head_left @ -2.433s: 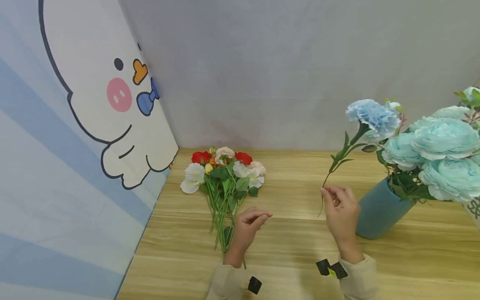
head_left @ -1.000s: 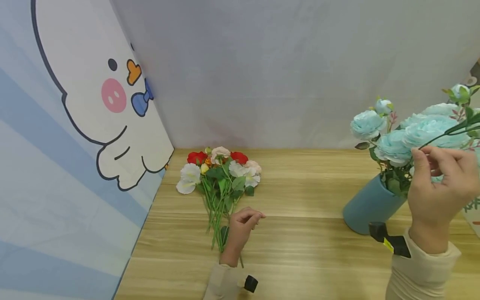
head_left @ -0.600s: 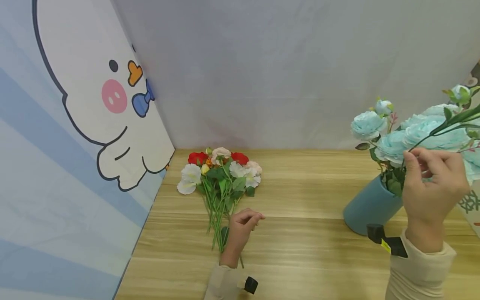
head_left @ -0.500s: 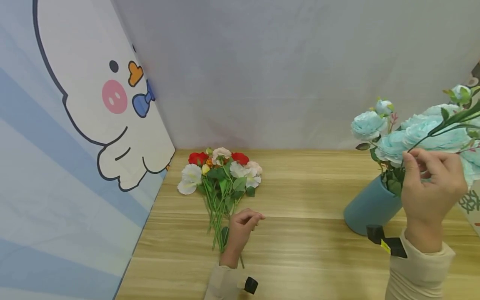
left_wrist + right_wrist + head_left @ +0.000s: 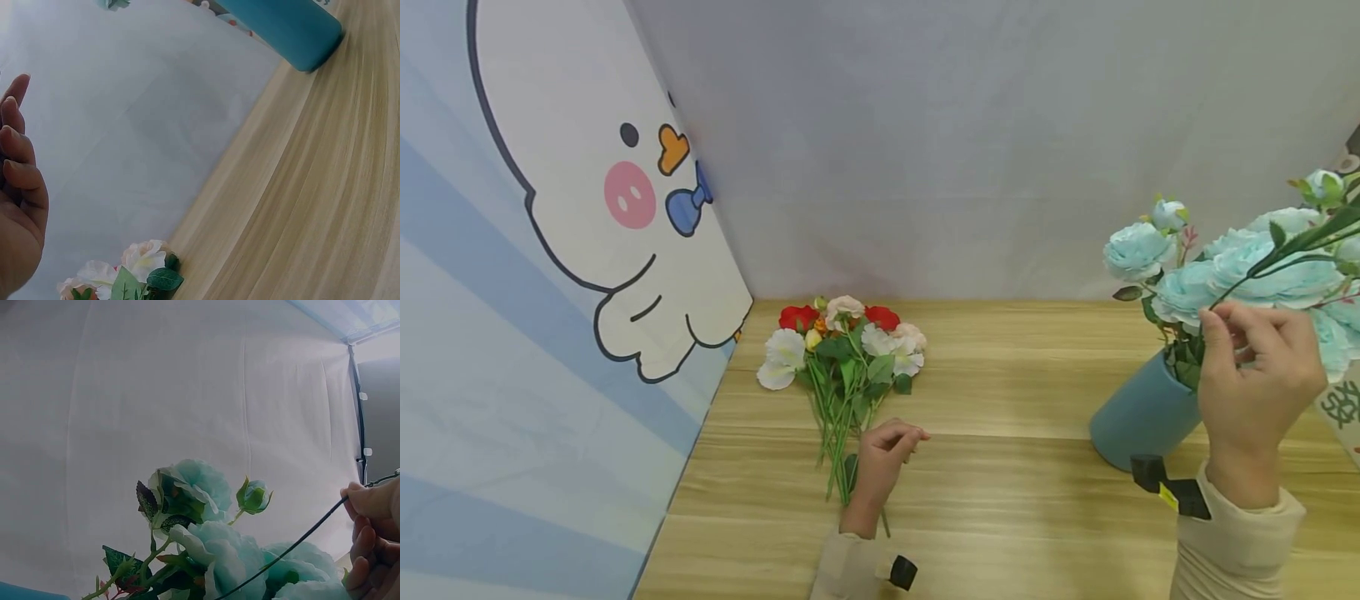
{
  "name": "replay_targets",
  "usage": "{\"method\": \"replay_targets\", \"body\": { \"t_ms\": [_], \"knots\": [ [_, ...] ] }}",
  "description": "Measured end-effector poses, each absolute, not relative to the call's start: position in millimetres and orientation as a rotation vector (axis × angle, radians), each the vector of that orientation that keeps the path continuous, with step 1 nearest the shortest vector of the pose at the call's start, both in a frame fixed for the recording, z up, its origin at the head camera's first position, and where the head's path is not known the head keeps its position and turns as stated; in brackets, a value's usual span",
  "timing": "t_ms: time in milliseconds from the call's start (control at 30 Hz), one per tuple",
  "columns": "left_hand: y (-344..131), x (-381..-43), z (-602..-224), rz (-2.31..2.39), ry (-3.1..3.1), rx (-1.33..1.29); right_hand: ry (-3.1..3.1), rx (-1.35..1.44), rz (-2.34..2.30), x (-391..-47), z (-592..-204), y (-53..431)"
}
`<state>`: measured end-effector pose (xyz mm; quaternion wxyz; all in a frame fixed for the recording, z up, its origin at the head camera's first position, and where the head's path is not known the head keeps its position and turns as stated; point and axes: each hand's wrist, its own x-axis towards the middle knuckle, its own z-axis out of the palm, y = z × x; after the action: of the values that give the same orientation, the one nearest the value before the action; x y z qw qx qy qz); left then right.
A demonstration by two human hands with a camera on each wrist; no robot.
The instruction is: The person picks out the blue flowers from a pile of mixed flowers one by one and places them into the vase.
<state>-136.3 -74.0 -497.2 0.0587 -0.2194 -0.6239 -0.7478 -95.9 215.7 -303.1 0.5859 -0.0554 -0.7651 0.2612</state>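
Observation:
My right hand (image 5: 1258, 379) pinches the thin dark stem of an artificial carnation (image 5: 1300, 243) between thumb and fingertips, beside the vase mouth. Its blue head lies outside the head view. In the right wrist view the stem (image 5: 300, 542) slants down in front of pale aqua peonies; its lower end is hidden. Those peonies (image 5: 1258, 271) stand in a teal vase (image 5: 1142, 417), which leans to the right in the head view. My left hand (image 5: 883, 458) hovers with loosely curled fingers, holding nothing, near the lower stems of a flower bunch (image 5: 842, 367) with red, white and pink blooms.
A pale object with dark patterned marks (image 5: 1340, 404) stands at the right edge behind my hand. A cartoon-printed panel (image 5: 565, 275) borders the wooden table (image 5: 992, 367) on the left, and a grey cloth backdrop (image 5: 940, 150) rises behind.
My right hand carried the carnation rightward from left of the vase to its right side, tipping the bloom out of view. Lately it drifted slightly left and down. The left hand stayed put.

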Motion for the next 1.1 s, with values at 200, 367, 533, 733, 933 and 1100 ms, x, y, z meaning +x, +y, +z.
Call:
{"method": "replay_targets", "body": {
  "t_ms": [200,367,533,733,933,1100],
  "knots": [
    [-74,-134,-492,-2.264,-1.882,-0.659,-1.787,-0.136,0.596,-96,-305,215],
    [-74,-136,-502,-2.255,-1.868,-0.676,-1.768,-0.174,0.567,-97,-308,212],
    [-74,-137,-505,-2.265,-1.887,-0.651,-1.735,-0.209,0.554,-99,-311,208],
    [-76,-132,-492,-2.279,-1.932,-0.592,-1.747,-0.194,0.517,-99,-314,205],
    [-77,-129,-480,-2.286,-1.941,-0.575,-1.745,-0.218,0.526,-101,-318,202],
    [-76,-134,-493,-2.282,-1.958,-0.550,-1.742,-0.229,0.537,-102,-322,201]
  ]
}}
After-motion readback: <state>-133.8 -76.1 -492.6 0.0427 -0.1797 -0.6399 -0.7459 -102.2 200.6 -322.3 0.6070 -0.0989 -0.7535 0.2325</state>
